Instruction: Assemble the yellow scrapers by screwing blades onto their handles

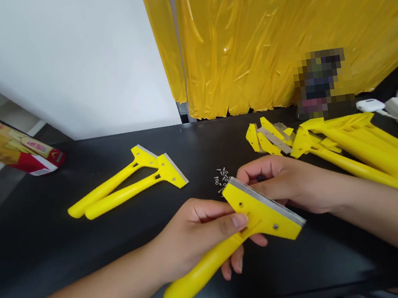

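Above the black table (202, 148), my left grip (199, 228) is clamped on a yellow scraper (264, 216), thumb across the base of its head, handle slanting back toward me. My right grip (293, 185) is curled behind the head; whether it pinches anything I cannot tell.

Hazards, largest part first. The scraper could twist if pushed at a corner, since my left thumb bears only near the neck. The blade (277, 207) lies close by my right fingers; a slip could cut. It might also pivot, as the hole (240, 204) beside my left thumb shows dark, and only the fitted screw (275, 226) farther along shows a head. Loose screws (224, 171) just beyond the grips could scatter if a knuckle brushed them.

Materials, same order. The sheet (261, 36) beyond both grips: glossy, wrinkled, plastic-looking. Handles (373, 154) piled right of my right grip: smooth, rounded. Two assembled scrapers (127, 193) beyond my left grip: flared heads, straight grey edges. Plates (253, 138) beyond my right grip: flat, angular. Loose screws: small, bright, metallic.
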{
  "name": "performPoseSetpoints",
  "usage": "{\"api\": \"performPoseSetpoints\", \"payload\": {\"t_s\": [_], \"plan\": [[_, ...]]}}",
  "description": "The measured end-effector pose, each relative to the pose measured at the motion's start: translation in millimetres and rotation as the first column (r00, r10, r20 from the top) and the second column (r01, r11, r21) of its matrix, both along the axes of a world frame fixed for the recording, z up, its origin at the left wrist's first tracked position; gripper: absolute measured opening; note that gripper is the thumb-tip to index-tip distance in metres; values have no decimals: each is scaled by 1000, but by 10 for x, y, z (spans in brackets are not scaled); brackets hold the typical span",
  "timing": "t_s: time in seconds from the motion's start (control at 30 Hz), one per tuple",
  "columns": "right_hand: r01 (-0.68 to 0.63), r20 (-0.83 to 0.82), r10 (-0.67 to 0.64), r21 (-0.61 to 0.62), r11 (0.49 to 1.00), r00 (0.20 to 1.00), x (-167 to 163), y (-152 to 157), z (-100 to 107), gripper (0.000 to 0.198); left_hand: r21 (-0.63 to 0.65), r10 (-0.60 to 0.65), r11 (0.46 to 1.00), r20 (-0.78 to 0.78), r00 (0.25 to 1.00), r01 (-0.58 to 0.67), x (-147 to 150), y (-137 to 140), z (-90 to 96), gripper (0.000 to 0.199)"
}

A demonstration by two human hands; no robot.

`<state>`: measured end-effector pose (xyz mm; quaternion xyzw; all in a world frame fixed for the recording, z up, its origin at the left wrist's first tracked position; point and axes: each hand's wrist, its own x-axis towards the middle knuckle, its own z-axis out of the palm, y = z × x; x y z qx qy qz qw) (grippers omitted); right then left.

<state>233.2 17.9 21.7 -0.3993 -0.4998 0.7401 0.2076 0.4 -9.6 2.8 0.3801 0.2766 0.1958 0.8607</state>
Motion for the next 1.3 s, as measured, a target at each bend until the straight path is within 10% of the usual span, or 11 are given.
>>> {"api": "performPoseSetpoints", "payload": {"t_s": [0.97,1.3], "plan": [[-22,32,27,-159,987,999,94,55,51,26,78,33,997,-194,981,-18,16,25,-21,28],[-103,182,69,182,978,981,34,31,76,25,138,46,990,-228,973,-15,20,-1,-42,30]]}}
